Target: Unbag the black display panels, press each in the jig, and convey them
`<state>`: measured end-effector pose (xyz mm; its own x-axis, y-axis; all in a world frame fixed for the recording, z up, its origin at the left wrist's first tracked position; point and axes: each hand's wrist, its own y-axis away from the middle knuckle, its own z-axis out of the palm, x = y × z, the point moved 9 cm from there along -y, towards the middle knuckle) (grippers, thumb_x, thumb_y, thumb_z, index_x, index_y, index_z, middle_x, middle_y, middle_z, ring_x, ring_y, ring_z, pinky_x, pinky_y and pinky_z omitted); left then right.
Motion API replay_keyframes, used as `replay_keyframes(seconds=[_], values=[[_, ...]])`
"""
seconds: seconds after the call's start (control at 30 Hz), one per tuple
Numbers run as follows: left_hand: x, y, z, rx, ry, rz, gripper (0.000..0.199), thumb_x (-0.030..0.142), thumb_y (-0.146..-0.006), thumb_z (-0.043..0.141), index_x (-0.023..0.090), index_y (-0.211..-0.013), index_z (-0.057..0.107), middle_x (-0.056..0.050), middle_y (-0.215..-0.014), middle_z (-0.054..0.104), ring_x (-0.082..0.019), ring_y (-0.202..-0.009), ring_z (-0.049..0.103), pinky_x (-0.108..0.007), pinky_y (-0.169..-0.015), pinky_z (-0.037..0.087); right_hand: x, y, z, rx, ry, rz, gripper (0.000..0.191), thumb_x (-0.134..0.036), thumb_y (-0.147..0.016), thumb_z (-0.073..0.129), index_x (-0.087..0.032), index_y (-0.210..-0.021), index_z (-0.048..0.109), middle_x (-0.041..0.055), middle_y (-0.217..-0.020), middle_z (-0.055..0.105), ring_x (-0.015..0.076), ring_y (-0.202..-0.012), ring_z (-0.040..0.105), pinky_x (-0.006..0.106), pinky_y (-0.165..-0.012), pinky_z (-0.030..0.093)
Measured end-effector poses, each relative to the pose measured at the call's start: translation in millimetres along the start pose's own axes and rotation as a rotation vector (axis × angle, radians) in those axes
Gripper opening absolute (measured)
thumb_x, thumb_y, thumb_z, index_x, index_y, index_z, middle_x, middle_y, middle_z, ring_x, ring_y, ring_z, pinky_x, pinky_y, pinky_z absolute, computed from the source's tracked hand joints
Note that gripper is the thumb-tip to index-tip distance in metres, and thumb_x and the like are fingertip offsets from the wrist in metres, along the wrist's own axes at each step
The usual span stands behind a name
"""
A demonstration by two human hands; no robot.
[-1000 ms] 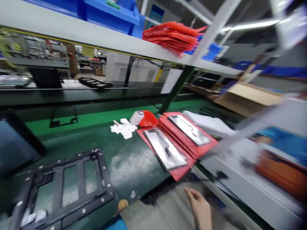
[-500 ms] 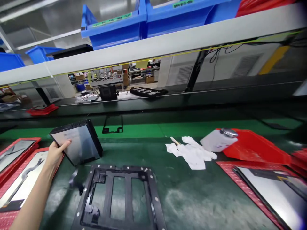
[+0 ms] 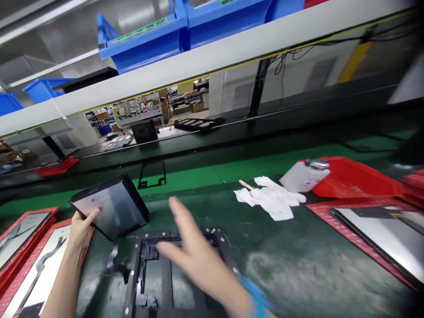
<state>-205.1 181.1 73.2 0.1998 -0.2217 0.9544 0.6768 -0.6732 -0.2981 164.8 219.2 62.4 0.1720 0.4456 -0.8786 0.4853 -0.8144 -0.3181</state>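
My left hand [image 3: 81, 229] grips the near left edge of a tilted, thick black-edged block of display panels [image 3: 114, 207], thumb on its grey face. A dark ribbon cable [image 3: 114, 260] hangs below the block and reaches toward the black frame. My right hand [image 3: 195, 256], slightly blurred and wearing a blue wristband [image 3: 256, 298], hovers over the frame. Its thumb and forefinger are spread, with nothing between them. Beneath it lies the black frame [image 3: 167, 287] with crossbars and pale dots along its rim, partly hidden by the hand and forearm.
White wipes [image 3: 273, 201] lie beside a white dispenser bottle [image 3: 303, 176] and a red bin [image 3: 354, 181]. Panels on red padded wrap are at the left [image 3: 49, 256] and right [image 3: 380, 238]. A thin black frame [image 3: 142, 184] lies farther back, and a shelf [image 3: 212, 55] crosses above.
My right hand has come into view over the black frame. My left hand still holds the block, which appears slightly farther right and lower. The whole view has tilted.
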Motion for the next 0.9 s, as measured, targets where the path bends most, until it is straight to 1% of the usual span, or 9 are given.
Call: replay_keyframes(seconds=[0.07,0.1,0.17,0.27,0.33,0.4,0.53,0.8,0.9], values=[[-4,-2,0.6,-0.037,-0.018,-0.011,0.041,0.037,-0.058,0.086,0.020,-0.090,0.069,-0.002,-0.090,0.074,-0.019,-0.088,0.070,-0.035,-0.095,0.053,6,-38,50,-0.059,-0.133,0.119,0.111,-0.048,-0.073,0.079,-0.020,-0.158,0.012,0.0147,-0.163,0.013,0.0313,-0.148,0.015,0.048,-0.119,0.024],[-6,-2,1.4,-0.062,-0.033,-0.022,0.042,0.037,-0.056,0.087,0.020,-0.091,0.070,-0.003,-0.091,0.075,-0.021,-0.088,0.071,-0.035,-0.092,0.054,12,-56,74,-0.053,-0.181,0.186,0.119,-0.045,-0.069,0.082,-0.016,-0.158,0.008,0.0162,-0.163,0.007,0.0306,-0.149,0.008,0.046,-0.121,0.020],[-12,-4,2.9,-0.117,-0.069,-0.048,0.046,0.035,-0.052,0.090,0.017,-0.090,0.072,-0.008,-0.091,0.076,-0.025,-0.088,0.071,-0.036,-0.087,0.056,22,-84,110,0.034,-0.190,0.265,0.120,-0.040,-0.070,0.081,-0.011,-0.157,0.004,0.0179,-0.162,0.000,0.0297,-0.149,0.001,0.045,-0.122,0.013],[-20,-8,-1.2,-0.153,-0.094,-0.065,0.046,0.032,-0.046,0.092,0.013,-0.084,0.074,-0.011,-0.087,0.077,-0.029,-0.088,0.072,-0.038,-0.086,0.057,26,-94,147,0.135,-0.144,0.310,0.108,-0.029,-0.078,0.070,-0.002,-0.155,-0.001,0.0203,-0.160,-0.008,0.0274,-0.148,-0.006,0.045,-0.122,0.008],[-24,-13,-8.3,-0.143,-0.080,-0.056,0.044,0.033,-0.047,0.092,0.013,-0.082,0.074,-0.009,-0.084,0.077,-0.027,-0.086,0.072,-0.038,-0.087,0.056,24,-88,159,0.183,-0.113,0.325,0.097,-0.018,-0.081,0.060,0.006,-0.152,-0.001,0.0239,-0.159,-0.011,0.0276,-0.147,-0.011,0.046,-0.122,0.006],[-27,-17,-15.2,-0.139,-0.063,-0.048,0.038,0.032,-0.053,0.090,0.013,-0.081,0.072,-0.006,-0.084,0.076,-0.022,-0.084,0.071,-0.038,-0.087,0.056,19,-79,167,0.223,-0.072,0.330,0.090,-0.009,-0.079,0.052,0.012,-0.150,0.002,0.0271,-0.157,-0.011,0.0290,-0.146,-0.013,0.047,-0.122,0.005],[-31,-21,-23.8,-0.169,-0.039,-0.052,0.021,0.024,-0.071,0.082,0.013,-0.084,0.070,-0.002,-0.087,0.074,-0.016,-0.084,0.070,-0.037,-0.084,0.057,9,-65,177,0.270,0.057,0.296,0.086,-0.005,-0.077,0.050,0.012,-0.150,0.007,0.0290,-0.157,-0.008,0.0324,-0.146,-0.009,0.049,-0.121,0.011],[-31,-20,-30.0,-0.211,0.004,-0.101,0.033,0.025,-0.064,0.087,0.012,-0.089,0.071,-0.005,-0.093,0.074,-0.017,-0.087,0.069,-0.034,-0.082,0.057,-7,-47,202,0.110,0.105,0.229,0.090,-0.004,-0.074,0.052,0.012,-0.150,0.006,0.0307,-0.157,-0.010,0.0342,-0.146,-0.009,0.050,-0.120,0.013],[-33,-20,-31.9,-0.225,-0.002,-0.119,0.031,0.024,-0.066,0.086,0.012,-0.089,0.071,-0.005,-0.092,0.074,-0.017,-0.085,0.069,-0.034,-0.080,0.057,-12,-38,205,0.055,0.099,0.230,0.091,-0.003,-0.073,0.054,0.011,-0.150,0.009,0.0314,-0.157,-0.007,0.0355,-0.146,-0.008,0.051,-0.120,0.012]])
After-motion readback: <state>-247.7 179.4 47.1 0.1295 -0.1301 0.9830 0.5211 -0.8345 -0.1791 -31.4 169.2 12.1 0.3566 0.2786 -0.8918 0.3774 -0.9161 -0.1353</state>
